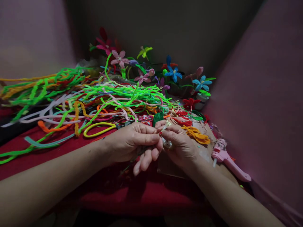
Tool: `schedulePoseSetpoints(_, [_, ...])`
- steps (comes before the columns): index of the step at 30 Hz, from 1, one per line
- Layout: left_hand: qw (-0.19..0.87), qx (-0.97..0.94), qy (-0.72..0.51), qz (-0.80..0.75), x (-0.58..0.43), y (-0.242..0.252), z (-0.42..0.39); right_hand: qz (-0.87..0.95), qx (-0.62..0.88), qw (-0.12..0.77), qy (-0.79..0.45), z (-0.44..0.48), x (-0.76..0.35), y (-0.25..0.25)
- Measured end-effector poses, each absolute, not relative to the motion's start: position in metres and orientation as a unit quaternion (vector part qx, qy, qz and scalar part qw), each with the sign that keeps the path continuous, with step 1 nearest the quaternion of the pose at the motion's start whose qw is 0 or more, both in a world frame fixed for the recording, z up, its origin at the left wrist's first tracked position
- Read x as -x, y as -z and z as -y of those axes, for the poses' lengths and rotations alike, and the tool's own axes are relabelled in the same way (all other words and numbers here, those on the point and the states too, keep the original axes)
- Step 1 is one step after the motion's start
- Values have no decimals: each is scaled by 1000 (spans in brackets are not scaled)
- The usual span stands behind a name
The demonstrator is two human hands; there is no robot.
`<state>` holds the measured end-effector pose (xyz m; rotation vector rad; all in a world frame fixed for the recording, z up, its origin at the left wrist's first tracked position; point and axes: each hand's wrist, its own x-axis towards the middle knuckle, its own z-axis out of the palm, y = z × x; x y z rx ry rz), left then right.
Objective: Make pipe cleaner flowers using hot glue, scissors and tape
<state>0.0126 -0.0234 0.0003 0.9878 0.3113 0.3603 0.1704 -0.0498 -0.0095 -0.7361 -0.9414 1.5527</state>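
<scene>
My left hand (134, 142) and my right hand (180, 143) meet over the red cloth (71, 151), fingers pinched together. Between them they hold a small pipe-cleaner piece with a dark green stem (157, 118) and a pale cream tip (166, 125). My left thumb and forefinger press on its lower end; my right fingers curl round the tip. What lies under the fingers is hidden.
A big heap of loose pipe cleaners (94, 97), green, orange, pink and white, covers the cloth behind my hands. Finished pipe-cleaner flowers (174, 73) stand at the back. A pink glue gun (224, 156) lies at the right. Orange loops (197, 134) sit near my right hand.
</scene>
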Motion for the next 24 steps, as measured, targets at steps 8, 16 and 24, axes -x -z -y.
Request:
schedulePoseSetpoints(8, [468, -701, -392, -368, -21, -8, 41, 405, 374, 604, -576, 51, -169, 14])
schedulePoseSetpoints(16, [765, -522, -299, -231, -18, -2, 30, 392, 350, 572, -630, 52, -170, 12])
schedulePoseSetpoints(24, [824, -499, -194, -185, -14, -1, 26, 404, 330, 575, -631, 52, -172, 14])
